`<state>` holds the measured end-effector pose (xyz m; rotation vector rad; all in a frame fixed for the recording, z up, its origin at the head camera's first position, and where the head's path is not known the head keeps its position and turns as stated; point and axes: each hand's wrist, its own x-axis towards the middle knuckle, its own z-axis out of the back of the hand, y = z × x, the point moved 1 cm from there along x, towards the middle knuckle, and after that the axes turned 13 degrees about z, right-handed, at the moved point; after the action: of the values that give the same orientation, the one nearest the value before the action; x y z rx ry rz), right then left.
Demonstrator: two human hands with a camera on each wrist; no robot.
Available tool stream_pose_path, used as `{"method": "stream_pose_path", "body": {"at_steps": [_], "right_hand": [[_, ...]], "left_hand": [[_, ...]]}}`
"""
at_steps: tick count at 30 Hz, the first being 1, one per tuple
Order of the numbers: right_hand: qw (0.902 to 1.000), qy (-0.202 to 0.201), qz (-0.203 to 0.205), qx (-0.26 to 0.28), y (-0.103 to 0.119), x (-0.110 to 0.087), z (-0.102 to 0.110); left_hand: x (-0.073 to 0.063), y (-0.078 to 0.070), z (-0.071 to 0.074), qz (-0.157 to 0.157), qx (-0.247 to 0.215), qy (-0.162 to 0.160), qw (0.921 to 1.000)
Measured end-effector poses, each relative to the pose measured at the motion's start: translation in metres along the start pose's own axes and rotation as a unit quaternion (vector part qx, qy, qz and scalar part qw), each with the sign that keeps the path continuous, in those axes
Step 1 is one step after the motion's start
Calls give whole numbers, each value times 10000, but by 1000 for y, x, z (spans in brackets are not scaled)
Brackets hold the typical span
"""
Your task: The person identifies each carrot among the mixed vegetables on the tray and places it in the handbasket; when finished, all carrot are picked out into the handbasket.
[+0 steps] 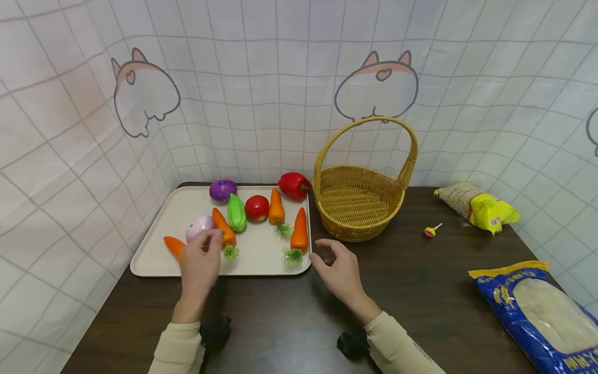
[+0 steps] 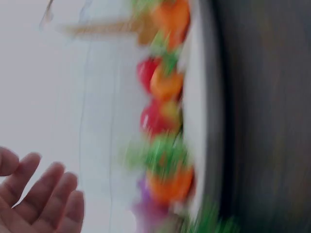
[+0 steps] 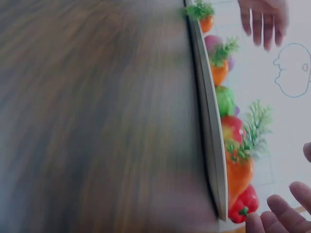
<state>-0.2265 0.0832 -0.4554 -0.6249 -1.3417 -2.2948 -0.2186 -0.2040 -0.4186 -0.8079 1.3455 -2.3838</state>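
A beige tray (image 1: 261, 265) holds several toy carrots, among them an orange carrot (image 1: 174, 245) at its left and another carrot (image 1: 300, 231) by its right edge. Between them lie a pale purple onion-like piece (image 1: 198, 227), a green ribbed piece (image 1: 236, 213), a red round fruit (image 1: 257, 208), a dark purple piece (image 1: 222, 190) and a red bell pepper (image 1: 293, 185). My left hand (image 1: 201, 262) hovers over the tray's front left, hiding part of the left carrot. Loosely bent fingers (image 2: 56, 191) hold nothing. Beside the tray's right front corner, my right hand (image 1: 340, 270) is relaxed, holding nothing.
A wicker basket (image 1: 357, 231) with a tall handle stands right of the tray. Farther right on the dark table (image 1: 289, 322) are a lollipop (image 1: 430, 232), a yellow-and-clear bag (image 1: 495, 210) and a blue bag (image 1: 537, 317). White gridded cloth (image 1: 261, 93) encloses the back and sides.
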Motion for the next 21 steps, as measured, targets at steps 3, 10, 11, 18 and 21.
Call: {"method": "stream_pose_path", "body": {"at_steps": [3,10,11,18,21], "right_hand": [[9999,2,-60,136,3,3,-11],[9996,-141,-42,236,9,12,-33],[9996,-163,-59,217,10,14,-35],[9994,-243,-251,19,9,21,-51],[9989,-286,-376,-14,6,23,-55]], "left_hand": [[17,15,27,509,-365,-931,9937],[40,58,74,1554,-850,-2193,9594],[42,65,77,1651,-762,-2213,9581],[47,95,82,2100,-34,-1673,9633],[48,102,81,2288,58,-1432,9629]]}}
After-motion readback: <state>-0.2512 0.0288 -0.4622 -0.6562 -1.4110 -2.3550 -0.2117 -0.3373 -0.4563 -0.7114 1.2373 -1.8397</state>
